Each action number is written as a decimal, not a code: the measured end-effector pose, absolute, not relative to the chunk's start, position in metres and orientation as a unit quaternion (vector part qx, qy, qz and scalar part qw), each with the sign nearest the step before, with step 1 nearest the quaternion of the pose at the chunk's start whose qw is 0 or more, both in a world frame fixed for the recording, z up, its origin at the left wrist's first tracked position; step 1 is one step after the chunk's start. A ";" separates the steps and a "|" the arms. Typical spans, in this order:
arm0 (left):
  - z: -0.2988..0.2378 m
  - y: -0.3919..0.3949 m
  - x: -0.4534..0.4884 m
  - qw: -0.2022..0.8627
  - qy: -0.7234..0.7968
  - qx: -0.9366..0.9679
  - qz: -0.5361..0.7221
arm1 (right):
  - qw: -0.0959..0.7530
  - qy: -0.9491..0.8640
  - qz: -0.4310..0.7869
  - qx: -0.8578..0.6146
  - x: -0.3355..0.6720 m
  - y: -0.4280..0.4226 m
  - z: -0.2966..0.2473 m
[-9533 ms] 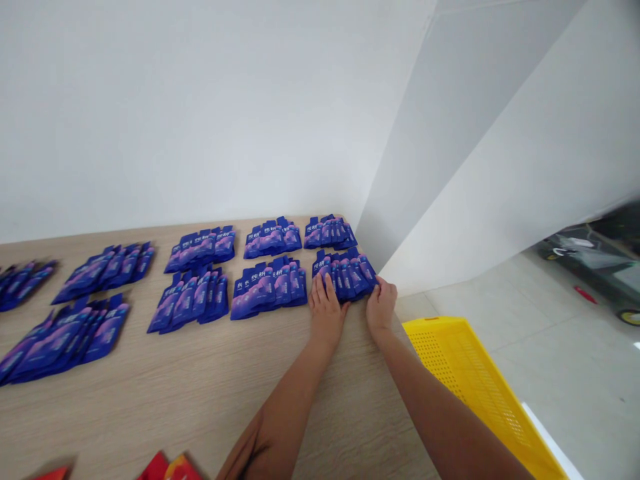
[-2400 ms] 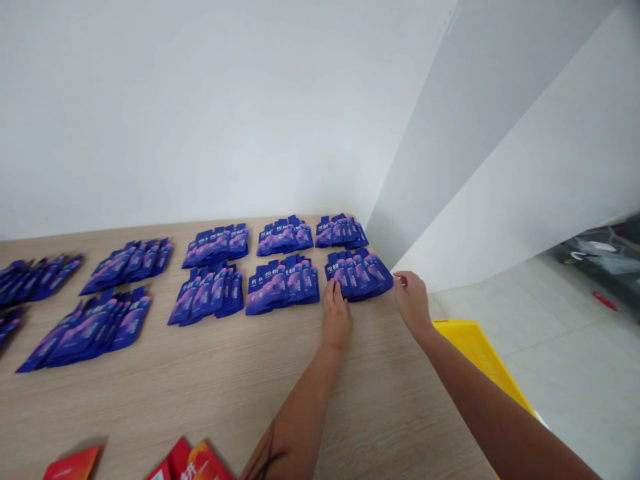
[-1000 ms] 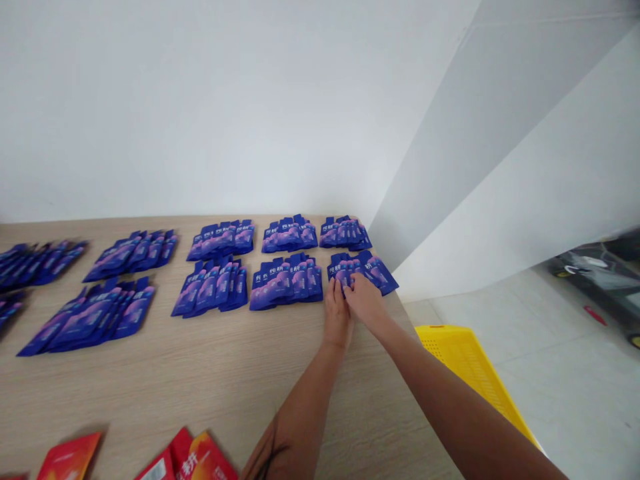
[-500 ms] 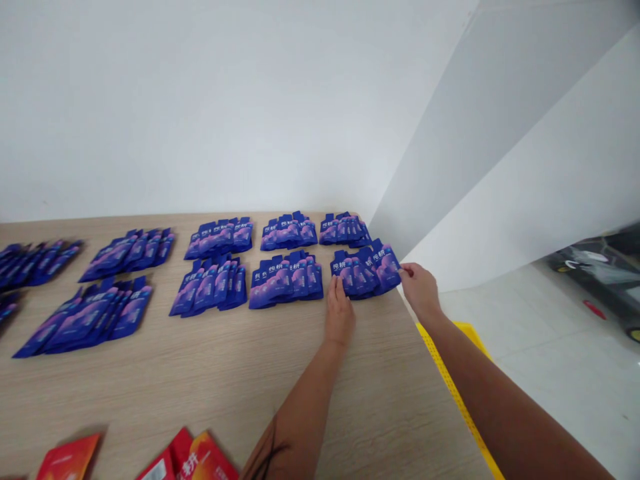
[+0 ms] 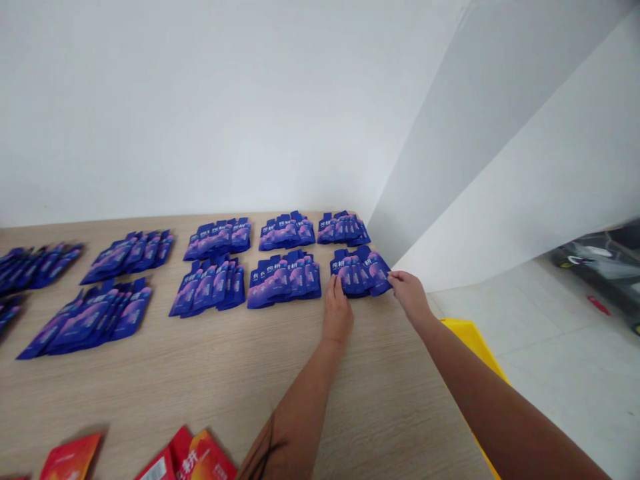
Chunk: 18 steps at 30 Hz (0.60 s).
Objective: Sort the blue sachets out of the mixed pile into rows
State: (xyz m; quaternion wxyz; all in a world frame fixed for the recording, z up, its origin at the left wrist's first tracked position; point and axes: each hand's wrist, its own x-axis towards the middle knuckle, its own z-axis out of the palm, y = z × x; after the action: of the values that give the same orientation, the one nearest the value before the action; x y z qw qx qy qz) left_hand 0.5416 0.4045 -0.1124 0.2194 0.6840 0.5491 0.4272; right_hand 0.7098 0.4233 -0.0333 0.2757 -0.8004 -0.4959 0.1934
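Note:
A fanned stack of blue-purple pouches (image 5: 354, 275) lies at the right end of the wooden table, between my two hands. With its fingers bunched at the lower left corner of the stack, my left hand (image 5: 339, 313) presses on the leftmost pouch. My right hand (image 5: 411, 293) pinches the lower right corner of the rightmost pouch (image 5: 379, 270), which overlaps the others. Close by on the left is another fanned stack of blue pouches (image 5: 285, 280). One more stack (image 5: 343, 229) sits just behind, near the wall.
More fanned stacks of blue pouches (image 5: 210, 287) stand in two rows toward the left. Red-orange packs (image 5: 200, 460) lie at the table's (image 5: 210, 380) near edge. A yellow crate (image 5: 473, 340) is beside the table's right edge, below it. The white wall (image 5: 225, 107) rises behind.
My right hand has moved left and slightly down, bringing the rightmost pouch closer over the stack. My left hand has stayed at the stack's left corner.

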 end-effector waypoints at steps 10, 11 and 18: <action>-0.118 0.404 0.541 0.204 0.544 0.691 0.430 | 0.266 -0.534 0.114 -0.794 0.695 0.412 -0.029; -0.117 0.404 0.541 0.202 0.544 0.692 0.430 | 0.280 -0.533 0.102 -0.792 0.696 0.409 -0.029; -0.111 0.401 0.539 0.205 0.543 0.692 0.430 | 0.358 -0.482 0.146 -0.787 0.694 0.363 -0.040</action>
State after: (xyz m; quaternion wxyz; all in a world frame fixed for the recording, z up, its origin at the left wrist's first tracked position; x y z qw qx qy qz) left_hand 0.5394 0.4014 -0.1110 0.2046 0.6922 0.5427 0.4296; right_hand 0.6935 0.3627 -0.0400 0.3577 -0.7867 -0.4815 0.1459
